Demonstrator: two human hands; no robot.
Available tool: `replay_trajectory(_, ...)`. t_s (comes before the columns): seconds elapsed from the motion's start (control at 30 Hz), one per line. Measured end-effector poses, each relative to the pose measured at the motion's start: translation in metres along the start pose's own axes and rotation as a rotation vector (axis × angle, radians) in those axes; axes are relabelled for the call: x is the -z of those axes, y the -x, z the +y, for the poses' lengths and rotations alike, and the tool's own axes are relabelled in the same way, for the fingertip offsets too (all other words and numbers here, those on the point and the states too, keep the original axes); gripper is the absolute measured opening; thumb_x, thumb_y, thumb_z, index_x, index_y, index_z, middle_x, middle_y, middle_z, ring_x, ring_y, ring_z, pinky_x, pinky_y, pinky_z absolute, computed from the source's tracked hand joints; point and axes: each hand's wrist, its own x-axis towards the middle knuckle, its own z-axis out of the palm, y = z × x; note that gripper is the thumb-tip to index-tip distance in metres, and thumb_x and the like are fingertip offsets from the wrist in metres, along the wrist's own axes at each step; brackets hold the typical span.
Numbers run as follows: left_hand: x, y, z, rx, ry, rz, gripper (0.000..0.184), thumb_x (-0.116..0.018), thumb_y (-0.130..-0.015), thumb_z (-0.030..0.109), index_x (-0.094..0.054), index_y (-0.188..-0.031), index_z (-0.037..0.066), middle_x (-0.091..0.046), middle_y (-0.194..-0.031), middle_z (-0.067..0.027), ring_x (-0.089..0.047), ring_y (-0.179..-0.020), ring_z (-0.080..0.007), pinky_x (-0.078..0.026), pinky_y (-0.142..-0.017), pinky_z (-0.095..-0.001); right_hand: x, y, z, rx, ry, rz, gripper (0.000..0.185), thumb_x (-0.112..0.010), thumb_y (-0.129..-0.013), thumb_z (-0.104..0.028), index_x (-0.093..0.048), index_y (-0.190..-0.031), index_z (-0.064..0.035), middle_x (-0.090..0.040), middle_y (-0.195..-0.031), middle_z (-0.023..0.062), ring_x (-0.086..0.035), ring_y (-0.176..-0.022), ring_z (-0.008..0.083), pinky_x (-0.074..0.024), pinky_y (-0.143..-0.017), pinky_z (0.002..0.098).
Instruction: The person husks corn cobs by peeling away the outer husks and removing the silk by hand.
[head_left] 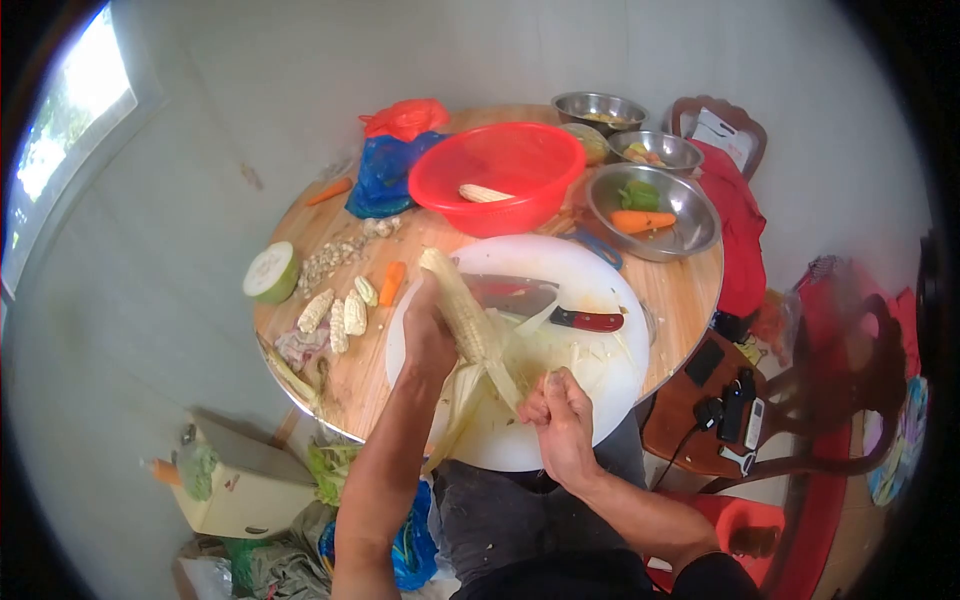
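My left hand (427,325) is closed around an ear of corn (459,300), held tilted above a round white cutting board (610,400). Pale husk leaves hang down from the ear. My right hand (562,420) is closed in a fist, gripping the end of a corn husk (499,378) that stretches from the cob. Behind the corn, a cleaver (515,294) with a red and black handle (588,320) lies flat on the board. Scraps of husk are scattered over the board near my right hand.
A red plastic basin (500,215) holds another ear of corn (484,193). A steel bowl (690,240) contains a carrot and a green pepper. Several short corn pieces (337,325), a cut green gourd (272,273) and carrot pieces (392,284) lie on the left. A chair (690,430) stands right.
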Motion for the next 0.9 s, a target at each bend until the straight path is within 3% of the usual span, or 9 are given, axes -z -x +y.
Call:
replay_trajectory(0.13,0.009,0.001,0.000,0.025,0.006,-0.082,0.052,-0.048,-0.103,0.046,-0.055,-0.130,0.002,-0.064,-0.105,-0.0121,-0.063,-0.093,-0.0248,-0.053,-0.082,-0.0408,0.004,-0.016,-0.012,-0.140,0.248,-0.106,0.021,-0.049,-0.107,-0.022,-0.057,-0.104,-0.0027,-0.050,-0.081,-0.0009,-0.044,-0.073,0.0098,-0.0403,-0.071,0.0275)
replay_trajectory(0.2,0.013,0.004,0.000,-0.099,-0.328,-0.339,0.048,-0.049,-0.103,0.043,-0.057,-0.128,0.002,-0.064,-0.103,-0.0109,-0.063,-0.094,-0.0238,-0.053,-0.081,-0.0401,0.003,-0.031,-0.030,-0.044,0.398,-0.169,0.026,-0.049,-0.105,-0.019,-0.057,-0.121,0.0008,-0.058,-0.091,0.0024,-0.055,-0.084,0.0130,-0.0455,-0.084,0.0286)
replay_trajectory(0.33,-0.008,0.016,0.008,-0.040,-0.260,-0.353,0.053,-0.058,-0.101,0.044,-0.053,-0.132,0.003,-0.063,-0.110,-0.0103,-0.064,-0.093,-0.0218,-0.052,-0.084,-0.0365,-0.020,-0.060,-0.070,0.137,0.514,-0.203,0.044,-0.064,-0.100,-0.029,-0.058,-0.127,0.0055,-0.066,-0.109,0.0094,-0.060,-0.106,0.0146,-0.0469,-0.097,0.0289)
replay_trajectory(0.43,-0.030,0.026,0.015,-0.003,-0.348,-0.307,0.048,-0.059,-0.102,0.035,-0.053,-0.134,0.000,-0.063,-0.119,-0.0104,-0.063,-0.104,-0.0196,-0.051,-0.090,-0.0350,-0.039,-0.083,-0.086,0.151,0.636,-0.188,0.056,-0.070,-0.096,-0.033,-0.056,-0.132,0.0081,-0.067,-0.115,0.0111,-0.061,-0.110,0.0149,-0.0487,-0.096,0.0288)
replay_trajectory(0.5,-0.043,0.036,0.019,0.011,-0.545,-0.271,0.048,-0.063,-0.100,0.024,-0.052,-0.139,-0.002,-0.062,-0.126,-0.0104,-0.059,-0.113,-0.0171,-0.049,-0.095,-0.0338,-0.050,-0.097,-0.092,0.187,0.694,-0.203,0.056,-0.071,-0.095,-0.035,-0.059,-0.129,0.0085,-0.068,-0.112,0.0107,-0.062,-0.105,0.0146,-0.0501,-0.092,0.0285)
replay_trajectory(0.6,-0.050,0.044,0.023,-0.054,-0.633,-0.317,0.049,-0.068,-0.097,0.014,-0.052,-0.140,-0.002,-0.062,-0.125,-0.0095,-0.058,-0.115,-0.0163,-0.047,-0.098,-0.0323,-0.057,-0.114,-0.096,0.173,0.688,-0.231,0.053,-0.072,-0.094,-0.036,-0.065,-0.122,0.0087,-0.070,-0.105,0.0097,-0.064,-0.097,0.0139,-0.0515,-0.086,0.0285)
replay_trajectory(0.73,-0.055,0.049,0.019,-0.069,-0.661,-0.343,0.052,-0.073,-0.093,0.012,-0.052,-0.140,-0.002,-0.062,-0.124,-0.0094,-0.058,-0.116,-0.0160,-0.047,-0.100,-0.0316,-0.055,-0.126,-0.093,0.115,0.614,-0.255,0.036,-0.072,-0.092,-0.028,-0.074,-0.106,0.0054,-0.072,-0.096,0.0067,-0.064,-0.086,0.0121,-0.0505,-0.078,0.0285)
replay_trajectory(0.8,-0.060,0.052,0.013,-0.213,-0.635,-0.323,0.050,-0.073,-0.093,0.009,-0.053,-0.137,-0.003,-0.062,-0.123,-0.0089,-0.059,-0.115,-0.0153,-0.048,-0.099,-0.0313,-0.058,-0.119,-0.107,0.036,0.632,-0.254,0.032,-0.070,-0.094,-0.026,-0.073,-0.106,0.0037,-0.071,-0.096,0.0052,-0.065,-0.086,0.0120,-0.0504,-0.079,0.0282)
replay_trajectory(0.9,-0.057,0.056,0.009,-0.185,-0.691,-0.262,0.047,-0.070,-0.095,0.011,-0.052,-0.136,-0.004,-0.063,-0.122,-0.0097,-0.059,-0.114,-0.0150,-0.048,-0.098,-0.0311,-0.051,-0.118,-0.112,-0.035,0.633,-0.236,0.026,-0.068,-0.096,-0.024,-0.073,-0.102,0.0010,-0.070,-0.097,0.0039,-0.065,-0.089,0.0119,-0.0497,-0.082,0.0282)
